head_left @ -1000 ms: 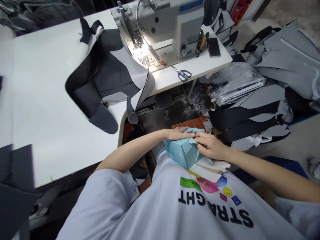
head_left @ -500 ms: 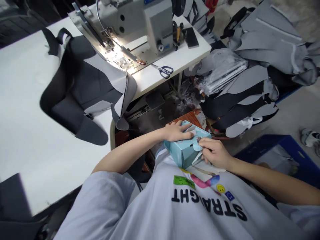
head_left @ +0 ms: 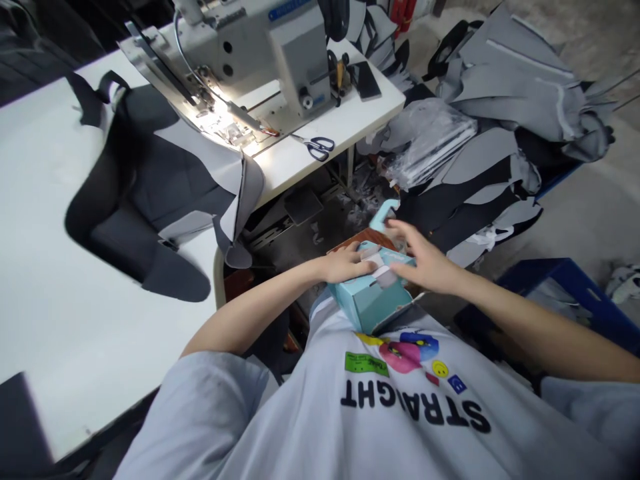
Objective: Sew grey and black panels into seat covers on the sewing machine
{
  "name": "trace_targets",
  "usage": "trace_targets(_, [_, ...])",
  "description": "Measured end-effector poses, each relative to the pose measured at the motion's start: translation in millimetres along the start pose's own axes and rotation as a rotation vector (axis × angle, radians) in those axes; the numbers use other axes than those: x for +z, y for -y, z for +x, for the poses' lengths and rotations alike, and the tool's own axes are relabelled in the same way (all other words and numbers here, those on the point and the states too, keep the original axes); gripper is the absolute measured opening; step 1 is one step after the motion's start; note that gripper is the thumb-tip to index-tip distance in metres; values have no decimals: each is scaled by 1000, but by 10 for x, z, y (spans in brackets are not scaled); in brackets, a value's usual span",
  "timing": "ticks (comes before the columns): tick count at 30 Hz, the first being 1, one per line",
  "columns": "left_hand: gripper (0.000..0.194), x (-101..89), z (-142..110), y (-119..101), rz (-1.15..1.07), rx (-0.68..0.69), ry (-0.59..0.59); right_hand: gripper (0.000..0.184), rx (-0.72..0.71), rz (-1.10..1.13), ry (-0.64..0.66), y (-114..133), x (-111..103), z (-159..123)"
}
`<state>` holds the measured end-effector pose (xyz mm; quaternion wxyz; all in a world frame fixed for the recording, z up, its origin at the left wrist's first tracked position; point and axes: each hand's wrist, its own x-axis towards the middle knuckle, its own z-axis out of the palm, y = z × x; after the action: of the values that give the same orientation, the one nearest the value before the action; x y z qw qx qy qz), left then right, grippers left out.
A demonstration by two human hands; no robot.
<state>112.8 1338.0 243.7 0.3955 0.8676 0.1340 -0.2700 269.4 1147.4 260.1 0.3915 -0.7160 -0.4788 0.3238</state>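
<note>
A light blue cardboard box (head_left: 367,303) sits at my lap, against my shirt. My left hand (head_left: 345,265) lies across its top from the left and holds it, thumb and fingers resting on the lid. My right hand (head_left: 425,263) is over the right side of the box. Its thumb is at the lid, and its index finger reaches away from the thumb. Just past that fingertip a curved light blue cardboard flap (head_left: 383,215) sticks up. Whether the finger touches it I cannot tell. A whitish patch (head_left: 383,273) shows on the lid between my hands. The inside of the box is hidden.
A lit sewing machine (head_left: 250,73) stands on a white table (head_left: 45,267), with dark grey sewn fabric (head_left: 170,167) by its needle. Scissors (head_left: 320,147) and a phone (head_left: 366,80) lie right of it. Cut fabric pieces (head_left: 510,73) and a blue crate (head_left: 555,280) are at right.
My right hand has moved from the front edge of the box up to its far right side, and its fingers have spread. The flap now stands up beyond the box. My left hand stays on top.
</note>
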Motion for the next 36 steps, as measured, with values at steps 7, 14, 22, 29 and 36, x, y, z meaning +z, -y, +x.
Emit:
trace_targets(7, [89,-1,-252,-95,-24,-133,-66,71,258,-136,282,-86,115,12])
trace_targets(14, [118,-101,-346,-221,50,-222,26,70,120,-408,278,306,143,132])
trace_targets(22, [103,-67,-361,-259,12,-258,-60,81,9,-459,160,363,191,104])
trace_targets(29, [104,16,-725,143,-455,57,-567,81,-66,-109,-73,105,191,-211])
trace_targets(36, [75,275,-297,875,-1368,-180,-48,78,-75,65,19,-152,172,57])
